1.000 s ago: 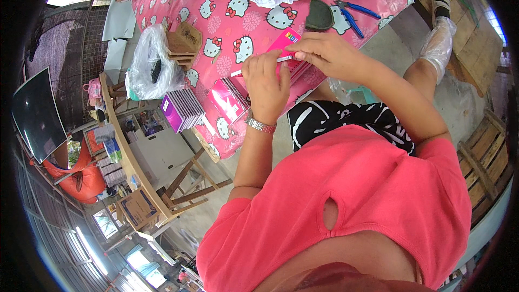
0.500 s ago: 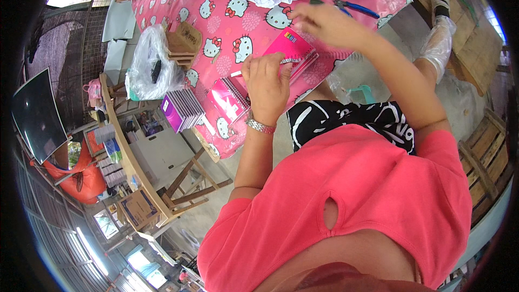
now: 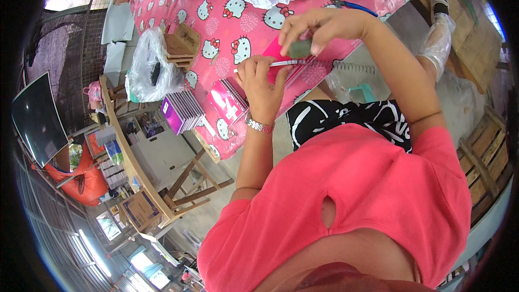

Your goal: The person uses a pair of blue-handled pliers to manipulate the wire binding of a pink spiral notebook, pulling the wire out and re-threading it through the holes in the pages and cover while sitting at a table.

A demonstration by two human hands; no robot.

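A small grey-green block (image 3: 299, 48) is pinched between the fingers of the right hand (image 3: 319, 30), which is raised just above the tabletop (image 3: 216, 27). At 8 o'clock from it, the left hand (image 3: 262, 78) is closed on a thin white rod (image 3: 270, 65) that lies nearly level and reaches toward the block. A bracelet (image 3: 259, 125) is worn on the left wrist. Under both hands a bright pink notebook (image 3: 281, 57) is laid on the pink patterned cloth. A wire spiral (image 3: 351, 67) is seen at 3 o'clock from the notebook, at the tabletop's edge. At 8 o'clock from the left hand a stack of pink notebooks (image 3: 230, 100) is set, with a purple stack (image 3: 184, 112) beyond it. Blue-handled pliers (image 3: 354, 5) lie at 1 o'clock from the right hand.
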